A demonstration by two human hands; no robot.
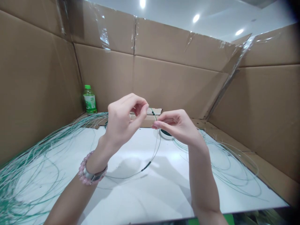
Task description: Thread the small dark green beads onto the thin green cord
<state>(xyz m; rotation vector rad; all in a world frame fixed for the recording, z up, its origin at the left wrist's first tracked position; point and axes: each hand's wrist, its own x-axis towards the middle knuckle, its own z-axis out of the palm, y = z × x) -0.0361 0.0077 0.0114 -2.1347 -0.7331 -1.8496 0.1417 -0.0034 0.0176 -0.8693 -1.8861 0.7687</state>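
Observation:
A thin green and white wire [160, 144] hangs in a loop above the white board. My left hand [126, 120] is closed in a pinch at its upper end. Lower and to the right, my right hand [177, 126] pinches the same wire between thumb and fingertips. Small dark pieces [153, 112] sit on the short stretch between the two hands. Further down the loop is a dark sleeve-like section [146, 166], apart from both hands. Behind my right hand, partly hidden, stands a small white bowl [166, 136] with dark green contents.
A large bundle of green and white wires [35, 156] spreads over the left side. More loose wires [234, 178] lie at the right. A green bottle [90, 100] stands in the back left corner. Cardboard walls [178, 78] enclose the white tabletop [131, 200].

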